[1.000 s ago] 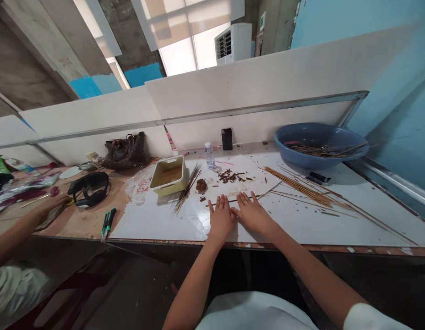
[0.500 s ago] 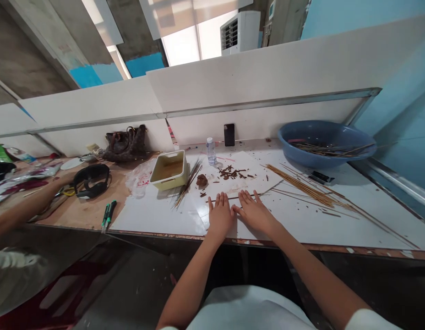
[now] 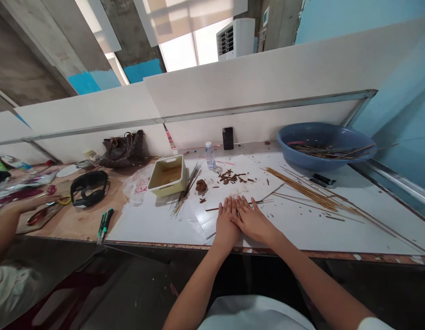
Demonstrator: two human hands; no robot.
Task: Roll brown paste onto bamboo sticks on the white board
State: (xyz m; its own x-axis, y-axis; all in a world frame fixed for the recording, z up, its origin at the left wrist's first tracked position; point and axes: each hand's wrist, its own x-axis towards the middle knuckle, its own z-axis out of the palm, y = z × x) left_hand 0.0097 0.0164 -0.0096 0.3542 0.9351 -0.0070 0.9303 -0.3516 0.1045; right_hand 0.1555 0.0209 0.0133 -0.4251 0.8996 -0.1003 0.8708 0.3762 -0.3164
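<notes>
My left hand (image 3: 226, 221) and my right hand (image 3: 251, 219) lie flat, side by side, palms down on the white table (image 3: 302, 229), fingers stretched out. A thin brown-coated stick (image 3: 233, 206) lies under my fingertips and sticks out on both sides. Just beyond my hands are a lump of brown paste (image 3: 200, 185) and scattered brown bits (image 3: 233, 177). A bundle of thin bare sticks (image 3: 303, 190) lies to the right of my right hand.
A yellow tray (image 3: 167, 181) with dark sticks (image 3: 186, 190) beside it stands to the left. A small bottle (image 3: 209, 155), a phone (image 3: 228, 138) and a blue basin (image 3: 322, 144) stand at the back. Another person's arm (image 3: 6, 224) reaches over the far left near black goggles (image 3: 89, 188).
My hands have drawn closer together and slid slightly forward over the stick. The other person's hand at the left has shifted.
</notes>
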